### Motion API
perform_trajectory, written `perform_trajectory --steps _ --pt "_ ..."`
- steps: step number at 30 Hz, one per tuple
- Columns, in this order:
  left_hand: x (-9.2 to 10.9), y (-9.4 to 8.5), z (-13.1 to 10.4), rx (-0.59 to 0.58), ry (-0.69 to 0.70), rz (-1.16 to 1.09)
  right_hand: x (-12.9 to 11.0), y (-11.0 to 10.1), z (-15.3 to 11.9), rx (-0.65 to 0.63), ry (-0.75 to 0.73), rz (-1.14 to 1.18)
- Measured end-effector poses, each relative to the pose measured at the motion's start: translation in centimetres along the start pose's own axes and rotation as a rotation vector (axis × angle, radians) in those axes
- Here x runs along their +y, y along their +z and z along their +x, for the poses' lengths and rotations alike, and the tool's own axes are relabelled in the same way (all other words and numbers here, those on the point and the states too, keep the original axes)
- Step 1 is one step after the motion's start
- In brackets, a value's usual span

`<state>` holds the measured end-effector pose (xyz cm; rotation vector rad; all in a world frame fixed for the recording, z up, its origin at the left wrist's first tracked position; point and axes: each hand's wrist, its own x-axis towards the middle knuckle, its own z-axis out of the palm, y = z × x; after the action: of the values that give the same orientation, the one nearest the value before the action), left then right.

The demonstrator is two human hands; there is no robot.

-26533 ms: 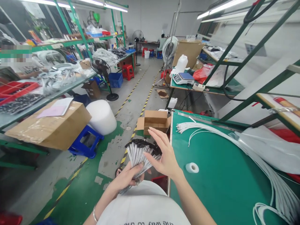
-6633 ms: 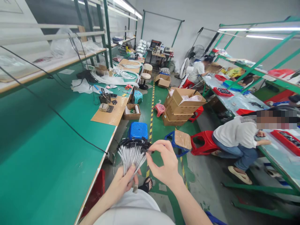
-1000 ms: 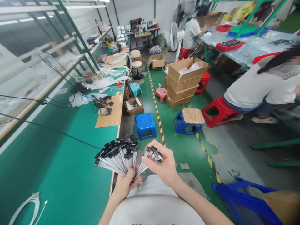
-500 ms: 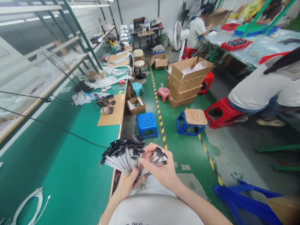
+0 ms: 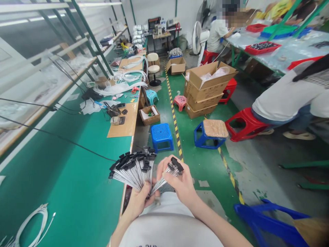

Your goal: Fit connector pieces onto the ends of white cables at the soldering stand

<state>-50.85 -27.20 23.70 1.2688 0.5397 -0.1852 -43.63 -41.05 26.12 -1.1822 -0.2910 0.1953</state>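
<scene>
A fanned bundle of white cables [image 5: 132,174] with black connectors spreads out in front of my body, near the edge of the green bench. My left hand [image 5: 141,199] is wrapped round its lower part, thumb on top. A smaller group of the same cables [image 5: 162,181] leans to the right, its black ends apart from the main fan. My right hand [image 5: 178,178] is closed round this smaller group just below the connectors, thumb across the cables. The lower ends of both groups meet in my left hand.
The green bench [image 5: 84,164] on the left carries a coil of white cable [image 5: 32,223] and a cardboard sheet [image 5: 125,127]. Ahead stand a blue stool [image 5: 161,135], a padded stool [image 5: 212,132] and stacked cartons [image 5: 205,91]. A seated person [image 5: 285,96] is at the right.
My right hand and the smaller cable group have tilted slightly away from the main fan, and the gap between the groups is wider. My left hand has barely moved.
</scene>
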Motion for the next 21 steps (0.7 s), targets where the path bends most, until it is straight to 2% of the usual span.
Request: perform_trajectory --steps 2,5,8,14,21 --pt "0.0 0.1 -0.1 -0.022 -0.017 0.001 -0.1 0.1 -0.1 -0.024 0.061 0.047" --pt "0.1 0.2 -0.2 -0.070 -0.035 0.000 -0.3 0.6 -0.3 0.046 0.103 -0.023" --pt "0.3 0.2 -0.2 -0.088 -0.033 0.002 -0.5 1.0 -0.4 0.109 0.082 -0.062" --pt "0.4 0.3 0.0 -0.098 -0.037 0.034 -0.7 1.1 -0.1 0.142 0.082 -0.075" --pt "0.4 0.0 0.2 -0.099 -0.033 0.090 0.6 1.2 0.0 0.244 0.045 -0.120"
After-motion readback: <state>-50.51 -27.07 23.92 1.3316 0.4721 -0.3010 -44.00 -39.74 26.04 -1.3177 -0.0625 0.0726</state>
